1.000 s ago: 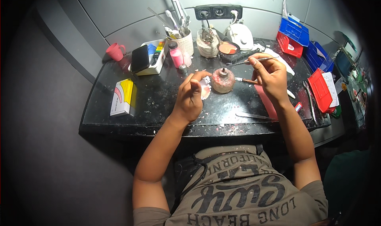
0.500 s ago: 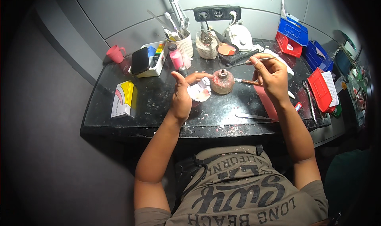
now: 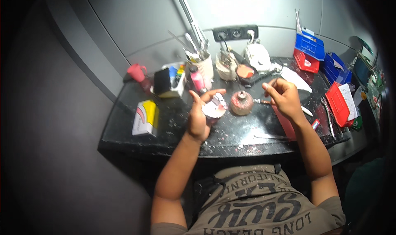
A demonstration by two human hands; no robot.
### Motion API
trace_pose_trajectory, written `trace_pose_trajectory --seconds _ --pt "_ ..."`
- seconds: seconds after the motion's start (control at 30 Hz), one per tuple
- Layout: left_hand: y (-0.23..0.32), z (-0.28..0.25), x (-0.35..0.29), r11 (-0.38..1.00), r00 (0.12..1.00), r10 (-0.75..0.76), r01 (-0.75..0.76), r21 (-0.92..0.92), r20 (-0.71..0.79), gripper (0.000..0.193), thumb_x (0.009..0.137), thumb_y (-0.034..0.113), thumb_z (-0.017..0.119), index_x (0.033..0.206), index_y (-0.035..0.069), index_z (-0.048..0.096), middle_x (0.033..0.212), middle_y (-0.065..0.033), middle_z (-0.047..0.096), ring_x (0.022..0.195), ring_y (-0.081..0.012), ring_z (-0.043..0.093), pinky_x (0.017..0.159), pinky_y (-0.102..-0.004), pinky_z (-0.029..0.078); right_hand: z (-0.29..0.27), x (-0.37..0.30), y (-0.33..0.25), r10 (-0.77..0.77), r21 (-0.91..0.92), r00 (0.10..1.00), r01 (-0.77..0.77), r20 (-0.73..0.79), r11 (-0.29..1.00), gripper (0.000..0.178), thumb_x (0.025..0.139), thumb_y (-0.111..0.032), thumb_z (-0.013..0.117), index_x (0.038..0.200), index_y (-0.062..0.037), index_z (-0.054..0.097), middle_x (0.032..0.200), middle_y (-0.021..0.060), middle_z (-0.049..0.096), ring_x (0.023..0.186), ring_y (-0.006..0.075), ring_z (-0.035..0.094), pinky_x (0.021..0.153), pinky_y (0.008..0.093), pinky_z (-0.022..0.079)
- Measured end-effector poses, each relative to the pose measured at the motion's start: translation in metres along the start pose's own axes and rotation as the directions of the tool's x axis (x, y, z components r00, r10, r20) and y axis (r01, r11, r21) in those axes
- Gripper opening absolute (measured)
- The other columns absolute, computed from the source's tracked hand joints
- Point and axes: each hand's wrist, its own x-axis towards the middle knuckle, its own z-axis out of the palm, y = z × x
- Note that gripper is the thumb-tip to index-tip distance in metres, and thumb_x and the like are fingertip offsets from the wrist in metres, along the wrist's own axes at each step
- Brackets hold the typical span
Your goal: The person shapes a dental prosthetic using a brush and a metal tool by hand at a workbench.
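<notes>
While left hand [image 3: 199, 120] cups scalloped white-pink dental model [image 3: 214, 107], right hand [image 3: 285, 98] curls, hold unclear
Dark lettering [image 3: 270, 209] marks shirt [image 3: 247, 173]

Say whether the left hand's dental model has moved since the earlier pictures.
Yes: the dental model has shifted slightly left, away from the stationary round jar.

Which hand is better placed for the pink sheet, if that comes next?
Right, probably: the right hand is nearer the pink sheet, its grip blurred; the left hand, farther off, holds a dental model.
</notes>
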Motion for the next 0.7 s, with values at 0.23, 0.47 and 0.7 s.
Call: trace_pose_trajectory --seconds 0.23,0.47,0.7 --pt "-0.003 0.007 0.001 0.995 0.989 0.072 -0.080 -0.056 -0.127 0.056 0.109 0.046 0.032 0.147 0.007 0.043 0.106 -0.0057 0.062 0.081 -0.0142 0.057 0.069 -0.0280 0.046 -0.005 0.003 0.017 0.014 -0.203 0.998 -0.026 -0.061 0.979 0.039 0.090 -0.024 0.077 0.064 -0.0001 0.060 0.055 0.0054 0.061 0.052 0.0085 0.059 0.047 0.0282 0.045" --pt "0.000 0.004 0.004 0.988 0.990 0.125 -0.130 -0.086 -0.065 0.045 0.108 0.025 0.041 0.151 0.013 0.036 0.123 -0.0102 0.058 0.099 -0.0227 0.060 0.083 -0.0343 0.050 -0.006 0.007 0.021 0.030 -0.439 0.993 -0.076 -0.111 0.895 0.041 0.085 -0.029 0.079 0.064 0.0018 0.061 0.058 0.0164 0.063 0.054 0.0238 0.065 0.055 0.0388 0.049" --pt "-0.003 -0.002 0.005 0.971 0.974 0.215 -0.221 -0.090 -0.069 0.048 0.105 0.019 0.051 0.150 0.014 0.036 0.132 -0.0131 0.054 0.112 -0.0296 0.062 0.095 -0.0401 0.053 -0.008 0.011 0.029 0.080 -0.573 0.995 -0.097 -0.055 0.814 0.045 0.084 -0.035 0.079 0.063 0.0006 0.063 0.064 0.0219 0.064 0.064 0.0388 0.066 0.061 0.0457 0.050"
